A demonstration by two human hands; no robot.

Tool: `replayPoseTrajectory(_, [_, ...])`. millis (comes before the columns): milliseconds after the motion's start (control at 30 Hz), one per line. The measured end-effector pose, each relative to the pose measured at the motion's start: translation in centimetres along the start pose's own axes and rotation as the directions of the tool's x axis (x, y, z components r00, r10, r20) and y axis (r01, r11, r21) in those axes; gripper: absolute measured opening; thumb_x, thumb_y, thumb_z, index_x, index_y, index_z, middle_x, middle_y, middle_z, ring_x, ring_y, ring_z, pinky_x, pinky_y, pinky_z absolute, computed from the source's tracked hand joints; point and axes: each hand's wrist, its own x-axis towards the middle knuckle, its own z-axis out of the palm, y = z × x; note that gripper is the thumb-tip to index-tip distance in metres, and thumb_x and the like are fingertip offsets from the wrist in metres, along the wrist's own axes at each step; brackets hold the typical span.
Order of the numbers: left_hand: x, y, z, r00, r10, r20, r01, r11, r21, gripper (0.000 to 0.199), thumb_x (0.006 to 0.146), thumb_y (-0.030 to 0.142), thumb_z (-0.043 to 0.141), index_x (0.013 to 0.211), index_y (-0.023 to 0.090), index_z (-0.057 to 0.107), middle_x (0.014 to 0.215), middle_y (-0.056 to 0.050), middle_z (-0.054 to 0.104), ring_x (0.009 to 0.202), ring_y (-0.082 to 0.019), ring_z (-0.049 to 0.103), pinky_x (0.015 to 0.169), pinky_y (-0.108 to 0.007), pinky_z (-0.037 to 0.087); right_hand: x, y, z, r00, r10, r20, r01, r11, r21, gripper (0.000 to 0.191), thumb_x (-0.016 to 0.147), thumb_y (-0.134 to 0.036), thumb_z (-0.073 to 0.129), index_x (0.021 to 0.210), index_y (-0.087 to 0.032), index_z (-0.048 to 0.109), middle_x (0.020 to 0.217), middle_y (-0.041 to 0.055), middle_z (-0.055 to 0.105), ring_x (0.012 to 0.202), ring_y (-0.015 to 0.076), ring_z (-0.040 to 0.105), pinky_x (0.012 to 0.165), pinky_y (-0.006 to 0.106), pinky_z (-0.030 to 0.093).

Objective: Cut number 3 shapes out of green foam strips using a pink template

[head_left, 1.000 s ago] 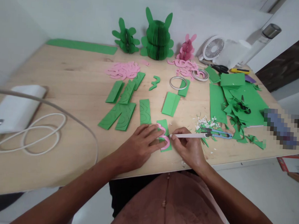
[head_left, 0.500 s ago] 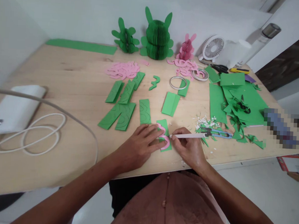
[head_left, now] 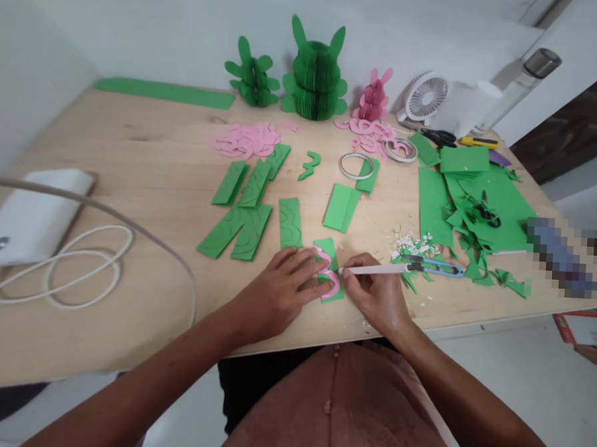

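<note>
The left hand (head_left: 285, 286), fingers spread, pressed the pink cutout (head_left: 334, 283) onto green card (head_left: 334, 263), probably against slipping; at three o'clock, the right hand (head_left: 377, 298) pinched a white pen (head_left: 379, 270).

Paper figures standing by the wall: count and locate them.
3: the small green figure at left, the large green figure in the middle, the pink figure at right.

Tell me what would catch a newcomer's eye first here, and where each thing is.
The large green paper figure with two upright ears stands out first, at the back of the table, between a smaller green figure and a pink one. At the front edge, the left hand holds a curvy pink cutout on a green strip, while the right hand grips a white pen beside it.
</note>
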Motion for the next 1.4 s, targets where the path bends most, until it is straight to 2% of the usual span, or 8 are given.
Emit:
replayPoseTrajectory(733, [-0.1, -0.1, 0.2, 1.0, 0.002, 0.012, -0.002, 1.0, -0.01, 0.046, 0.091, 0.008, 0.04, 0.131, 0.025, 0.057, 0.137, -0.01, 0.054, 0.136, -0.03, 0.037, 0.106, -0.054, 0.033, 0.6, 0.3, 0.7, 1.0, -0.013, 0.02, 0.013, 0.999, 0.03, 0.009, 0.086, -0.026, 0.053, 0.083, -0.02, 0.06, 0.076, 0.0017, 0.067, 0.065, 0.0145, 0.06, 0.06, 0.026, 0.044])
replayPoseTrajectory(1133, [0.0, 0.0, -0.1, 1.0, 0.007, 0.0, -0.007, 1.0, -0.012, 0.045, 0.091, 0.007, 0.039, 0.128, 0.025, 0.058, 0.137, -0.01, 0.054, 0.135, -0.03, 0.039, 0.104, -0.052, 0.036, 0.2, -0.1, 0.0, 1.0, 0.001, 0.011, -0.001, 1.0, -0.013, 0.012, 0.086, -0.027, 0.054, 0.078, -0.02, 0.059, 0.062, -0.0019, 0.06, 0.052, 0.0116, 0.053, 0.052, 0.024, 0.038])
replayPoseTrajectory(1400, [0.1, 0.0, -0.2, 1.0, 0.006, 0.001, -0.006, 1.0, -0.005, 0.048, 0.09, 0.006, 0.038, 0.129, 0.025, 0.058, 0.136, -0.01, 0.055, 0.135, -0.03, 0.039, 0.105, -0.051, 0.036, -0.2, -0.2, -0.5, 1.0, -0.01, 0.001, 0.01, 1.0, -0.023, 0.012, 0.085, -0.027, 0.054, 0.079, -0.02, 0.06, 0.063, -0.0014, 0.061, 0.053, 0.0118, 0.053, 0.052, 0.023, 0.039])
